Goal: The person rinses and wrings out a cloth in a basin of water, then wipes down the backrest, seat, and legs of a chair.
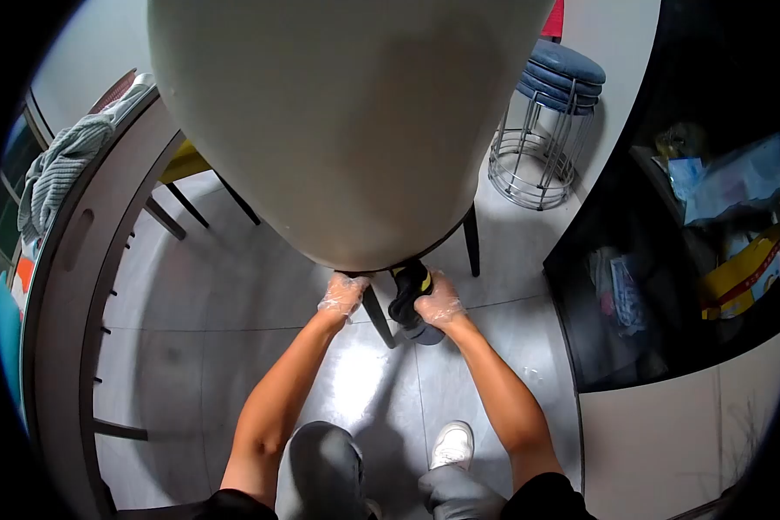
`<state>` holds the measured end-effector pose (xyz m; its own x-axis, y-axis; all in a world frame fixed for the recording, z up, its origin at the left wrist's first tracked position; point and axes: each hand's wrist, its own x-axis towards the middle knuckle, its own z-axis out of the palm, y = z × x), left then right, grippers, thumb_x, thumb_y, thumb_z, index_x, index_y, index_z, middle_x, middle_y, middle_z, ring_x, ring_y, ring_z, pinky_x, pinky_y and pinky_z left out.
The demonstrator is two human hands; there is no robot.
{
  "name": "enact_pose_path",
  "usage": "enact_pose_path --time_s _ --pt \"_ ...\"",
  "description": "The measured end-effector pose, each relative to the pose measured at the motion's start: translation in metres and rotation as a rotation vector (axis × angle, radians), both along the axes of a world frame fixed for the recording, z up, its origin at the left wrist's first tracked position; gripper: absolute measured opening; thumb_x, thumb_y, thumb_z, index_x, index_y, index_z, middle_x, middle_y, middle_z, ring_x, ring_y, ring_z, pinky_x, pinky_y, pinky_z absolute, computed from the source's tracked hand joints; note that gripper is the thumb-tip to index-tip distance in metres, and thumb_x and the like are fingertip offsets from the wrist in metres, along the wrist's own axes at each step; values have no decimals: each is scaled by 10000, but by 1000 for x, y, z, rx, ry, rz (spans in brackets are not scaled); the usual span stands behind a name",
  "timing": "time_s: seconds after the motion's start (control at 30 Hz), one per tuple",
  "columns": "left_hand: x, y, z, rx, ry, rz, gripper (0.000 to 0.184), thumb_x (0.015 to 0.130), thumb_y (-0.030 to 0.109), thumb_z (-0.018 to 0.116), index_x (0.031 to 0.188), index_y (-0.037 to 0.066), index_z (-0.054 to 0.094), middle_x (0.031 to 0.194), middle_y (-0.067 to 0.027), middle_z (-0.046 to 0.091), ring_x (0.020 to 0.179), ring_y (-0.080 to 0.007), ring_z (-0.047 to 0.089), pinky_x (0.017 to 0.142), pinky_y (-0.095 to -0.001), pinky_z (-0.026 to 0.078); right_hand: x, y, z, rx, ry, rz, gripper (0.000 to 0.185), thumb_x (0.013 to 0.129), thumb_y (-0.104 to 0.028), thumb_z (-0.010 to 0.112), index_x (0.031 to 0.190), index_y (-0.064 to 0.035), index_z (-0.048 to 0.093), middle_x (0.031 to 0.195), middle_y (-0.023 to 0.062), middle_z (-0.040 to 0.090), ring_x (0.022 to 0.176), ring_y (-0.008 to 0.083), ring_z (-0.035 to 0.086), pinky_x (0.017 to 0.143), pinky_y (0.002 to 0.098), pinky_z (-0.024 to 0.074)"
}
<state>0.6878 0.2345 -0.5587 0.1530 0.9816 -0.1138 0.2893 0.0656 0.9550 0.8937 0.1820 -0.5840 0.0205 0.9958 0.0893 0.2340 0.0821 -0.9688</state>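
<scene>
A large beige chair (338, 130) with dark legs fills the upper middle of the view. My left hand (341, 297), in a clear plastic glove, is closed at the chair's lower edge, beside the top of a dark leg (379, 318). Its fingertips are partly hidden. My right hand (440, 302), also gloved, grips a black item with a yellow band (405, 295) under the same edge. It looks soft, but its exact kind is unclear. A dark grey rounded part (425, 334) shows just below it.
Stacked blue round stools (563, 74) stand at the back right. A dark shelf unit (598, 364) with bags and packets rises on the right. On the left, a table (65, 260) carries a grey ribbed cloth (65, 165). My white shoe (453, 444) is on the tiled floor.
</scene>
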Motion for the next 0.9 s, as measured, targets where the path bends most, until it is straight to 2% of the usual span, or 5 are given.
enact_pose_path --time_s 0.23,0.37,0.5,0.73,0.9 --pt "-19 -37 20 -188 -28 363 810 734 151 811 1416 31 391 1227 -172 594 1060 -245 618 916 -352 497 -8 -50 100 244 222 372 398 731 32 588 1122 22 661 1071 114 698 998 220 651 943 313 487" --pt "-60 -36 28 341 -148 615 624 837 131 725 1385 37 441 1271 -161 575 1146 -265 584 1020 -360 445 -15 -52 154 488 -153 166 571 674 56 518 1238 -7 572 1169 122 629 1106 216 596 996 316 456" --pt "-75 -41 154 448 -329 522 402 982 290 579 1276 16 576 1278 -144 605 1196 -260 567 1043 -385 427 -35 -90 323 1070 -368 -162 499 696 30 580 1184 -19 483 1155 102 541 1114 228 563 1001 353 456" --pt "-98 -15 220 248 -901 68 695 1051 543 242 1406 10 512 1471 -141 502 1412 -254 404 1189 -423 224 -93 -66 463 1740 -752 -353 393 868 -170 680 1239 -62 615 1186 119 664 1127 329 620 1007 452 466" --pt "-112 -14 214 166 -916 -5 860 1017 639 178 1466 -67 379 1540 -194 401 1463 -298 321 1213 -425 188 -165 -15 404 1557 -1213 -499 327 726 -156 690 1051 -168 719 1101 -27 715 744 150 593 620 319 424"
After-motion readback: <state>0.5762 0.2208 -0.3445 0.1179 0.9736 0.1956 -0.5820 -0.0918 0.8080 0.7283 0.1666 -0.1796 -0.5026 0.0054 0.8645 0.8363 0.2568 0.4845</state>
